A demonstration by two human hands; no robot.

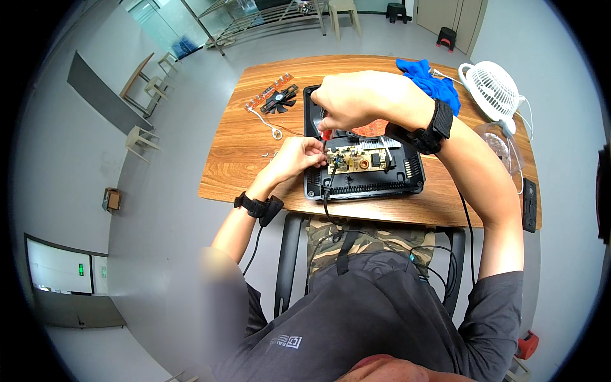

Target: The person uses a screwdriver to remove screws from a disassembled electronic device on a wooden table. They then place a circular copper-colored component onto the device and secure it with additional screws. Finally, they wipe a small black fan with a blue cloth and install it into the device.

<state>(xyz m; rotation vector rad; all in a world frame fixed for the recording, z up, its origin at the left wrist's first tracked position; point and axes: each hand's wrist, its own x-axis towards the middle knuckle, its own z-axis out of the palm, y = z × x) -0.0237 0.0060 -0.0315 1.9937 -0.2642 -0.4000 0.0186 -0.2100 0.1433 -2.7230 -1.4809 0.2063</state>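
One circuit board point(354, 160) beside left hand point(296, 158), grasp unclear; right hand point(347, 95) gripping red tool point(327, 135).

Table point(254, 140): brown wood grain, darker streaks. Case point(375, 180): black. Circuit board point(349, 167): tan-yellow, dark parts on it, plus a copper-orange ring point(364, 164). Coil point(372, 129): orange-red. Metal fins point(372, 145): silver. Tool point(326, 135): red where it shows. Loose fan point(280, 100): black blades, blue centre. Strip point(270, 91): reddish-orange, pale spots along it. Cloth point(436, 83): solid bright blue. Desk fan point(493, 89): white. Wrist straps point(440, 127): black. Shirt point(382, 299): plain dark grey, whitish chest print. Trousers point(401, 235): camouflage, tan/brown/dark blotches. Floor point(178, 242): grey. Back stool point(344, 6): cream. Stool by the door point(447, 39): black with red. Wall sign point(81, 269): green.
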